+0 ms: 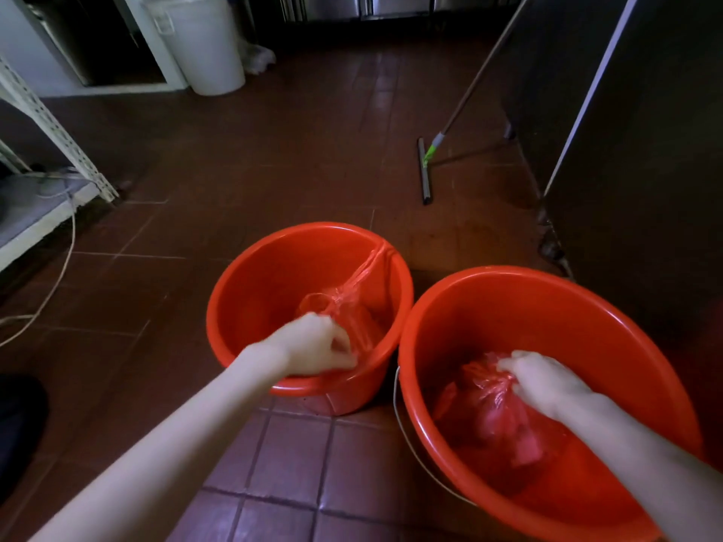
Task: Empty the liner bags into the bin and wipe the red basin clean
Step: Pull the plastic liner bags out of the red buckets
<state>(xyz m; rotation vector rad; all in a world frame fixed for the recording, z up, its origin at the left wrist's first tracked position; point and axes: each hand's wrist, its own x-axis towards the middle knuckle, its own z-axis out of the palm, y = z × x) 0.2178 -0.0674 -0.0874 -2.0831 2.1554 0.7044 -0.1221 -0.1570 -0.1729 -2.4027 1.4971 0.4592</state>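
Two red basins stand side by side on the tiled floor. In the left basin (pixel 274 267) lies a thin red liner bag (pixel 354 303), one strand stretched up to the far rim; my left hand (pixel 319 344) grips its gathered end. The right basin (pixel 567 303), nearer me, holds a crumpled red liner bag (pixel 485 408). My right hand (pixel 544 381) is inside that basin, fingers curled round the top of the bag. A tall white bin (pixel 203 41) stands at the far left against a white cabinet.
A floor squeegee (pixel 425 170) with a long handle leans toward the steel cabinet (pixel 645 131) on the right. A white metal rack (pixel 58 131) and a loose cable (pixel 58 275) sit at the left. A dark shape lies at the lower left edge.
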